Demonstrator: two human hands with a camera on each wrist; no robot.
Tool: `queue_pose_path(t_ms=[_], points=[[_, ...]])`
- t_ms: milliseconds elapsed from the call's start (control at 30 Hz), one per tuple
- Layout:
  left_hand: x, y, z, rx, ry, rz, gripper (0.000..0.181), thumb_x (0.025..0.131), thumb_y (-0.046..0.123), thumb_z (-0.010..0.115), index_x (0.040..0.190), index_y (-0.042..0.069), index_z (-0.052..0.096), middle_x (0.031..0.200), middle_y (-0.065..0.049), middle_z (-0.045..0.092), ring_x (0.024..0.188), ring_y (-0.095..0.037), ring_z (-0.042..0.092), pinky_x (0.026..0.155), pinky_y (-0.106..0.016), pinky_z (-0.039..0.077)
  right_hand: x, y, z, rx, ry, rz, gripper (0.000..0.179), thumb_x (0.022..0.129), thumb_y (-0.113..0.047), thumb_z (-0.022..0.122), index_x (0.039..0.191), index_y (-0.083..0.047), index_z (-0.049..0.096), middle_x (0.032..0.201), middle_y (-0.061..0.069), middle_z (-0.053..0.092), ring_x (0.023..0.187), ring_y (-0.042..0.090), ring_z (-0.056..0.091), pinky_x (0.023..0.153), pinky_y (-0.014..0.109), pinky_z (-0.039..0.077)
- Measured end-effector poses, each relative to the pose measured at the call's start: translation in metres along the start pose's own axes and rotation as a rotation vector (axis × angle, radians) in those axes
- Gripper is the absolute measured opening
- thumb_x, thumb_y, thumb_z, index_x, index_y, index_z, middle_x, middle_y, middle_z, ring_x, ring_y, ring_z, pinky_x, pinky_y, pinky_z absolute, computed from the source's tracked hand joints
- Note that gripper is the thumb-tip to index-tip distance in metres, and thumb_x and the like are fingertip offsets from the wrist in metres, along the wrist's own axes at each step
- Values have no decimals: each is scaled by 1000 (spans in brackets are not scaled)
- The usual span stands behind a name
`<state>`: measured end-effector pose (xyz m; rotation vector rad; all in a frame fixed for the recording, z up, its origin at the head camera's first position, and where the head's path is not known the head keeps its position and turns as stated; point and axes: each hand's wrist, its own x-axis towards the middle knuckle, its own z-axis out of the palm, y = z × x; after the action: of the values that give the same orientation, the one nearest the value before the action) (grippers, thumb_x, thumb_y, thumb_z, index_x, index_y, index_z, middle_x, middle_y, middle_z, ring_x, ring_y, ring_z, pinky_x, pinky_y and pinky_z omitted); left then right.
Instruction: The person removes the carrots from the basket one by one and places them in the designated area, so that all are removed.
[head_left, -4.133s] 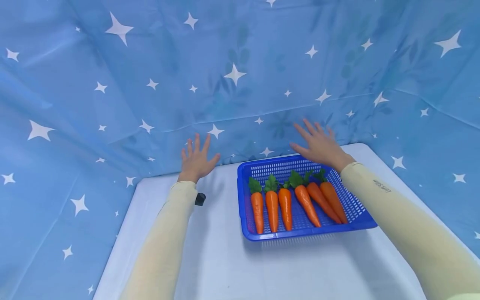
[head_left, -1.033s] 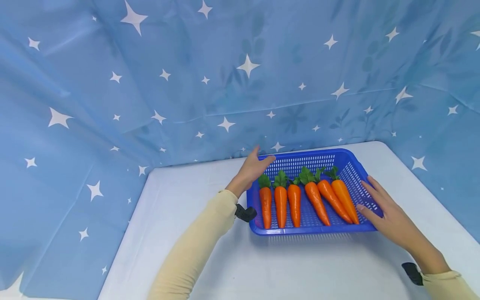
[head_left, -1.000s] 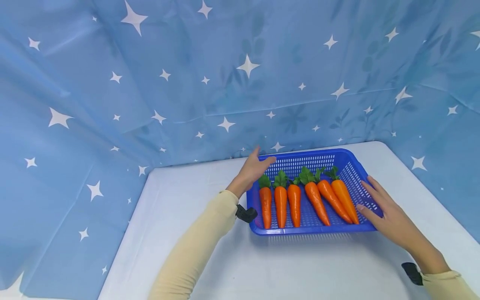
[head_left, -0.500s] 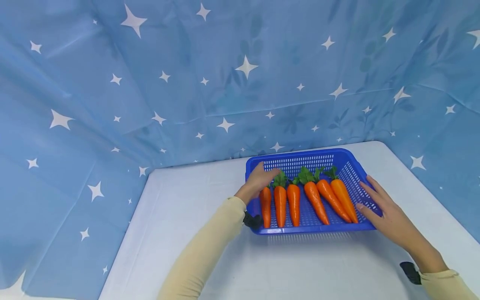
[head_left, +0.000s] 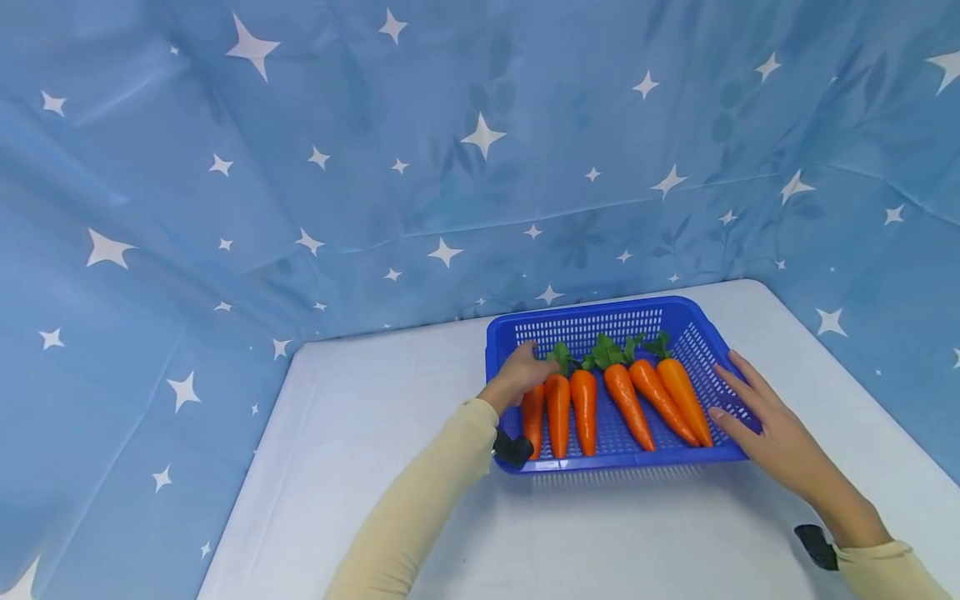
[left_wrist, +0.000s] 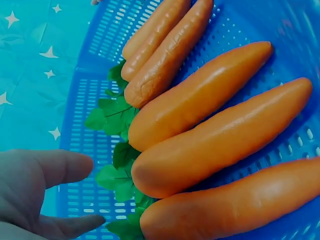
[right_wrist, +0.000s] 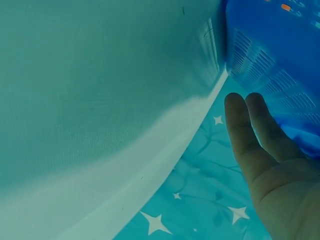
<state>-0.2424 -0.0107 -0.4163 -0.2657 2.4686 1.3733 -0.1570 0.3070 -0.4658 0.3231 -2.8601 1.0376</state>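
Several orange carrots (head_left: 627,405) with green leaves lie side by side in a blue plastic basket (head_left: 600,462). My left hand (head_left: 522,371) is inside the basket's left end, over the leafy top of the leftmost carrot (head_left: 532,410) and hiding most of its leaves. In the left wrist view, its thumb (left_wrist: 67,167) and a finger stand apart, right by the green leaves (left_wrist: 125,227), with nothing pinched between them. At the basket's right side, my right hand (head_left: 776,433) has its fingers extended along the rim; in the right wrist view two straight fingers (right_wrist: 240,122) overlap the basket wall.
The basket stands on a white-covered table (head_left: 360,433), towards its back right. Behind and beside the table hangs a blue curtain (head_left: 420,200) with white stars. A black wrist strap (head_left: 513,448) overlaps the basket's front left corner.
From the basket's back left rim, my left hand has come down inside over the leftmost carrot's leaves. Earlier both hands were spread, raised near the back. In the last second the right hand has hardly moved.
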Motion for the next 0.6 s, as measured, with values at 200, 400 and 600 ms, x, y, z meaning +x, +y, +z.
queue_pose_path(t_ms=[200, 400, 600], points=[[20, -14, -8, 50, -122, 6, 57, 89, 13, 67, 141, 4, 48, 135, -14, 54, 108, -31, 56, 98, -54, 47, -2, -1, -1, 13, 13, -3, 69, 98, -32, 56, 156, -10, 24, 164, 12, 0, 143, 53, 9, 80, 83, 28], [18, -15, -5, 170, -106, 78, 51, 83, 1, 65, 133, -3, 53, 122, -15, 60, 97, -29, 57, 94, -46, 51, -3, -1, -1, 45, 18, -4, 67, 99, -31, 54, 156, -11, 25, 164, 10, 0, 143, 52, 8, 82, 83, 26], [19, -15, -7, 257, -102, 129, 42, 82, -1, 64, 123, -5, 58, 102, -12, 59, 85, -26, 57, 81, -38, 55, -2, -1, 2, 55, 42, -13, 66, 99, -29, 55, 155, -11, 26, 165, 9, 1, 144, 51, 7, 88, 83, 21]])
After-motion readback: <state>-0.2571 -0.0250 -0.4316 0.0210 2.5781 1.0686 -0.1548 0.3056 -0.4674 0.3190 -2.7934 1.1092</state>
